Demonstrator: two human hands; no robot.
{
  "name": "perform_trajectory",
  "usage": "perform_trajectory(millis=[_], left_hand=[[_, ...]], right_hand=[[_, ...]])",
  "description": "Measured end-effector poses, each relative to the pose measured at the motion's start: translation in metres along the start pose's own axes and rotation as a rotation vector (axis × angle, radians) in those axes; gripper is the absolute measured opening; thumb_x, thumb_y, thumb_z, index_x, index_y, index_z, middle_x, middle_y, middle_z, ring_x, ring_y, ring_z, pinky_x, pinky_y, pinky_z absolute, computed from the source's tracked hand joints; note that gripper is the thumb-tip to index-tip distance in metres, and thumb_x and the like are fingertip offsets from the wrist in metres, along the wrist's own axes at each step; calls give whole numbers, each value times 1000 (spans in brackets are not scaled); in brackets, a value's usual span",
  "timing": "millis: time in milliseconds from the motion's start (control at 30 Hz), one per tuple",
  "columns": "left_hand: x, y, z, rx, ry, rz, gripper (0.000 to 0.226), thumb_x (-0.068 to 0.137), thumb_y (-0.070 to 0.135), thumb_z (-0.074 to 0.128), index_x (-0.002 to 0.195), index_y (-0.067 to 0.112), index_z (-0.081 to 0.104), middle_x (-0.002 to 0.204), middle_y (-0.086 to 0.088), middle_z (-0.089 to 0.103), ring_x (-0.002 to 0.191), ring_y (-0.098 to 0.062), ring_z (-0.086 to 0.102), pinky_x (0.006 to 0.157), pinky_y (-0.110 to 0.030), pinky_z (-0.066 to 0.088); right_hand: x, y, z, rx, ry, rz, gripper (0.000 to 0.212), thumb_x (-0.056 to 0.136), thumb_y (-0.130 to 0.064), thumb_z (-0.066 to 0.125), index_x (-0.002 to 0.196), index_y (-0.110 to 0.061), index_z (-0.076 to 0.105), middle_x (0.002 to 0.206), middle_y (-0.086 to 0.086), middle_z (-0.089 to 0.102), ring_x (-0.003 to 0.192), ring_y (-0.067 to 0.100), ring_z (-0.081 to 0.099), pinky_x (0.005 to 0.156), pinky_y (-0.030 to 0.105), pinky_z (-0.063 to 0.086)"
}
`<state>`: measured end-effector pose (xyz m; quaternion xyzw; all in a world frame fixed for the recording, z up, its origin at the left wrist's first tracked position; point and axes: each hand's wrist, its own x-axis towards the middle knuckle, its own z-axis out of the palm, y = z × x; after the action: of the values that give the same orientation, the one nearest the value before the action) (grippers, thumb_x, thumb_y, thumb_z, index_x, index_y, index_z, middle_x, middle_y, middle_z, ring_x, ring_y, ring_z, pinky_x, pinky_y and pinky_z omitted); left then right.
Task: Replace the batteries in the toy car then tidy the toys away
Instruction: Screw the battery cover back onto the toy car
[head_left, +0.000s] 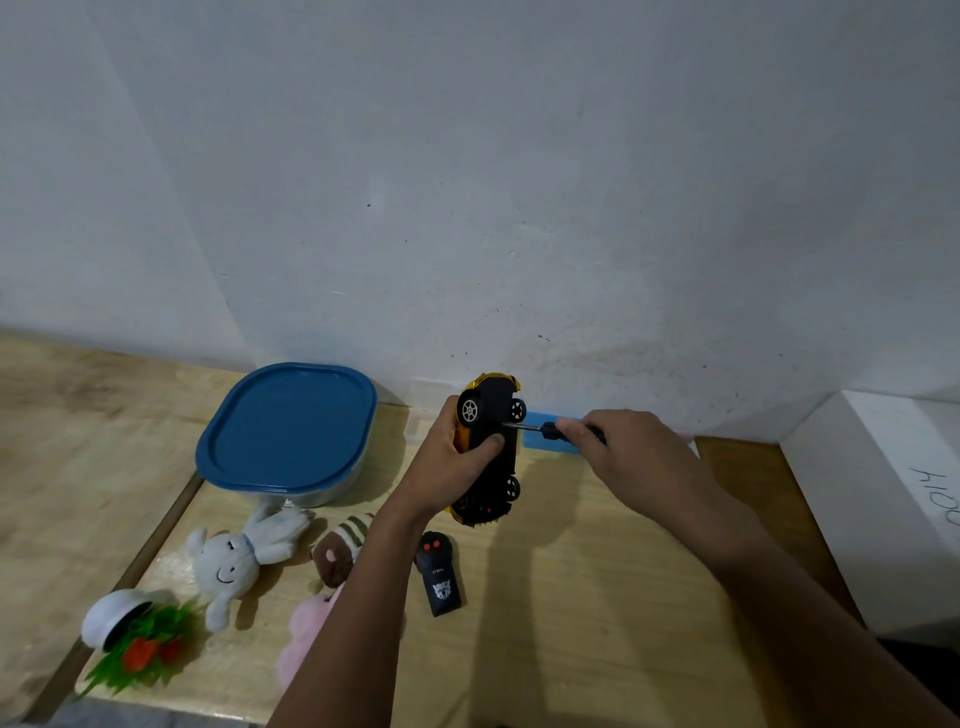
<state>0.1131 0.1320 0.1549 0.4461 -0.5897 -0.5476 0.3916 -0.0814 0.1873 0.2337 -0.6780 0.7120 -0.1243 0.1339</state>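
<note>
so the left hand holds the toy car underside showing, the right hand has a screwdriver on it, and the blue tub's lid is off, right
Not quite: the head view shows the blue lid on the tub, closed. The rest holds: the left hand grips the toy car, underside showing, and the right hand holds the screwdriver against it.

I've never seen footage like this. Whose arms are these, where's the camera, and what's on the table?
No machine here: these are a person's bare arms, filmed by one camera worn on their head, looking down. The left hand grips a yellow-and-black toy car, underside turned towards the right hand, which holds a small screwdriver against it. On the wooden table lie a black remote control, a white rabbit plush, a brown doll, a pink plush, a tipped fake plant and a blue-lidded container.
</note>
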Motion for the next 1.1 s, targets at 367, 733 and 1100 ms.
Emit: perform_trajectory(millis=[367, 733, 1100], left_hand=[[-2, 3, -2, 8, -12, 11, 32, 90, 13, 65, 117, 25, 51, 103, 4, 65, 88, -1, 66, 73, -16, 54], [-2, 3, -3, 20, -12, 15, 33, 91, 13, 64, 120, 21, 51, 103, 5, 64, 89, 2, 64, 71, -13, 53], [2, -3, 4, -74, -50, -33, 41, 91, 18, 65, 127, 32, 50, 114, 8, 64, 105, -6, 63, 89, -26, 53]], right_hand=[[3, 3, -12, 123, -44, 9, 26, 96, -45, 52, 93, -24, 66, 75, -7, 60, 63, 10, 55, 55, 24, 41], [1, 6, -11, 176, -161, -53, 17, 92, -42, 61, 97, -34, 47, 85, -11, 62, 59, 3, 54, 52, 16, 38], [5, -3, -16, -55, 18, -2, 44, 98, -53, 41, 90, -20, 68, 67, -7, 57, 60, 9, 50, 53, 26, 37]])
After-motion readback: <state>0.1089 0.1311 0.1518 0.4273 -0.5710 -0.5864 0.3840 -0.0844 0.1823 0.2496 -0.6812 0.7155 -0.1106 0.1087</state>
